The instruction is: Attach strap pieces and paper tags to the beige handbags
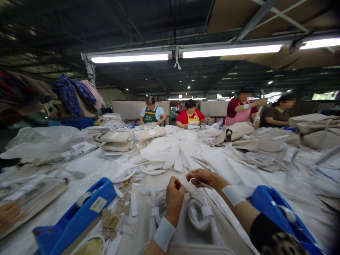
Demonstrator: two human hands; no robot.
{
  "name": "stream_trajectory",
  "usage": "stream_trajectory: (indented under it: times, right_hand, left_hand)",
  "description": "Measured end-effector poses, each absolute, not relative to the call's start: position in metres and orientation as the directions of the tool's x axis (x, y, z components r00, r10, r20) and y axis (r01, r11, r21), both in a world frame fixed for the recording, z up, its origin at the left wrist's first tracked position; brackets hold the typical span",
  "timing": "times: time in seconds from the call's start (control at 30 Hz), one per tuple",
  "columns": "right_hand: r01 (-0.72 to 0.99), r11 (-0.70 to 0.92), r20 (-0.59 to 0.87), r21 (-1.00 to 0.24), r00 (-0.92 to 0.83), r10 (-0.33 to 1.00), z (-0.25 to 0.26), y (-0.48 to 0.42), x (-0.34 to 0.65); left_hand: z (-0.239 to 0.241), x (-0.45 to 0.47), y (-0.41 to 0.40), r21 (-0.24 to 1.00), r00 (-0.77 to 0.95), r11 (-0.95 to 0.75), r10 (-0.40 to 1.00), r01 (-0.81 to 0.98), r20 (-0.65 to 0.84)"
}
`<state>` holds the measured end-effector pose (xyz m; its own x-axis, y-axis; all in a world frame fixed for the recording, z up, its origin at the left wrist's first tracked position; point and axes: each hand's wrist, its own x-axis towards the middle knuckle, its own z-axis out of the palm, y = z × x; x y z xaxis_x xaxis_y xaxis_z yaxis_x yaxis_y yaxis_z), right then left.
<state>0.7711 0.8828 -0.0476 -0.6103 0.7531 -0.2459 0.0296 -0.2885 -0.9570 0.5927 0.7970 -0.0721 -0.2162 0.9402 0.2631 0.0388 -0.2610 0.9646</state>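
Observation:
My left hand (174,198) is closed in a fist above a coiled white strap (197,214) on the table, pinching something too small to make out. My right hand (203,177) hovers just right of it, fingers curled around a thin pale strip (202,184). Both wrists wear white bands. White fabric bags and their loose handles (175,152) lie spread beyond my hands.
A blue tape dispenser (79,216) sits at lower left, another blue one (276,209) at lower right. Paper tags (132,204) litter the table. Folded beige bags (117,140) are stacked further back. Several workers stand at the far edge. Another person's hand (9,214) shows at far left.

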Motion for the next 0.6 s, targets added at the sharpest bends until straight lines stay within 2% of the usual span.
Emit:
stream_trajectory:
  times: [0.27, 0.6]
  right_hand:
    - [-0.304, -0.289, -0.056, -0.908, -0.595, 0.802, -0.065, 0.87, 0.767]
    - [-0.446, -0.21, 0.035, -0.87, -0.481, 0.876, -0.074, 0.85, 0.763]
  left_hand:
    - [-0.065, 0.592, 0.795, 0.94, -0.182, -0.281, 0.952, -0.191, 0.247]
    - [-0.062, 0.591, 0.793, 0.892, -0.165, -0.246, 0.966, -0.379, 0.197]
